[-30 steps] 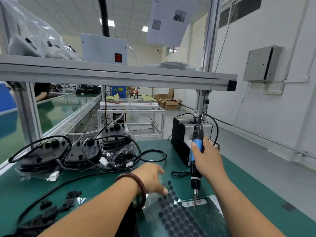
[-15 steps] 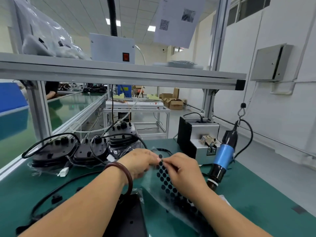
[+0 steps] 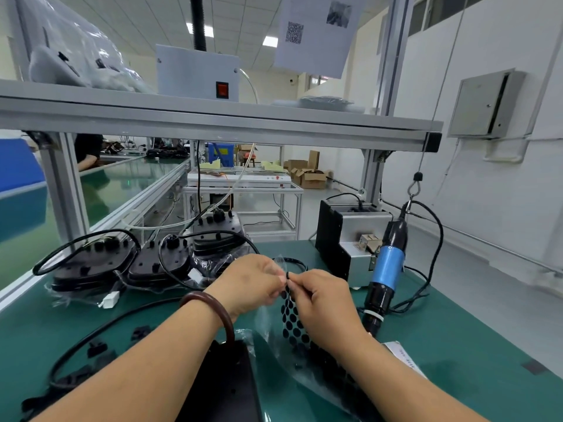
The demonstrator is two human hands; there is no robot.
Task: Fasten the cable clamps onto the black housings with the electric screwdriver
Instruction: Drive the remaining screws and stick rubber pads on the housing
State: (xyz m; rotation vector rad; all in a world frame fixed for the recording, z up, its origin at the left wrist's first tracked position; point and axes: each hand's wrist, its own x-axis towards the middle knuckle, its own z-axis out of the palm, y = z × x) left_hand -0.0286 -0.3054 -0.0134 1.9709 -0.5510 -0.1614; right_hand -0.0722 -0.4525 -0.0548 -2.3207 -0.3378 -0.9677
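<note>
Currently off driving step: gripping top of dot sheet [image 3: 292, 315] w/ L hand [image 3: 249, 281] fingers [image 3: 281, 280], pinching one black dot [image 3: 288, 273] off it w/ R hand [image 3: 326, 303] fingers. Leaves electric screwdriver [image 3: 388, 266] hanging unheld at right, black housings [image 3: 94, 263] stacked back-left on counter [image 3: 457, 345], cable clamps [image 3: 97, 348] loose near-left. Next prob. needs dot placed, then driver in hand.

Right of the dot sheet [image 3: 291, 312], the bit of the electric screwdriver [image 3: 388, 266] hid behind the right forearm [image 3: 396, 370]. Left of it, a black housing [image 3: 231, 391] ran off the bottom edge. The black piece [image 3: 288, 274] pinched atop the sheet was too small to identify.
</note>
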